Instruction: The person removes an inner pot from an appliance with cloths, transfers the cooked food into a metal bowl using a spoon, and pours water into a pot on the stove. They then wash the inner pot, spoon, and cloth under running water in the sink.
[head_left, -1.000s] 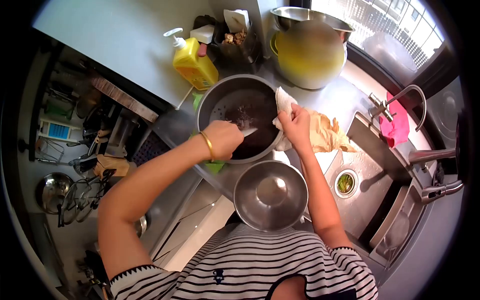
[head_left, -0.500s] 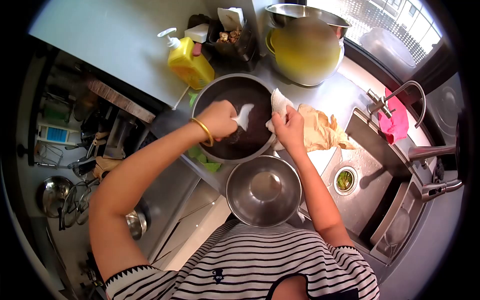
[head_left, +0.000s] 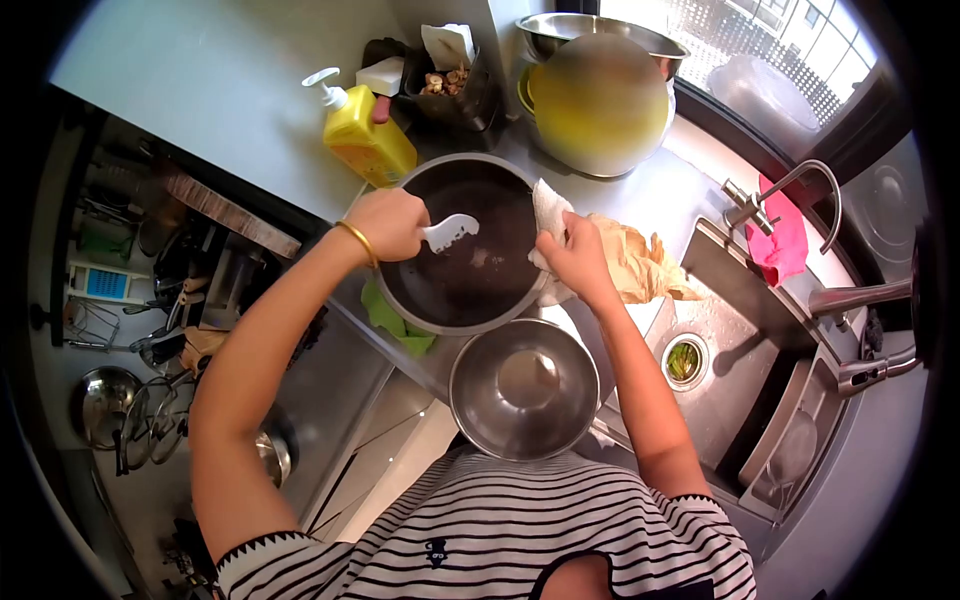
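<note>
My left hand [head_left: 388,228] is closed around the handle of a white plastic spoon with a notched edge [head_left: 452,232], its head over the left part of a deep pot. The pot [head_left: 425,322] has a dark inside, and a pale patch shows near its middle. At the pot's right rim, my right hand [head_left: 577,262] grips a folded white cloth [head_left: 549,212] pressed against the edge. A steel bowl [head_left: 525,435] stands just in front of the pot, close to my body. Green cloth or leaf-like material [head_left: 398,325] peeks out under the pot's left side.
A yellow pump bottle [head_left: 368,140] and a dark container of brown pieces [head_left: 447,95] are behind the pot. Crumpled brown paper [head_left: 632,262] lies to the right, beside the sink [head_left: 725,395]. A steel basin [head_left: 600,27] sits at the back. An open drawer of utensils [head_left: 185,290] is at left.
My left hand has moved left, carrying the white spoon from the middle of the pot toward its left rim. My right hand stays at the right rim with the cloth.
</note>
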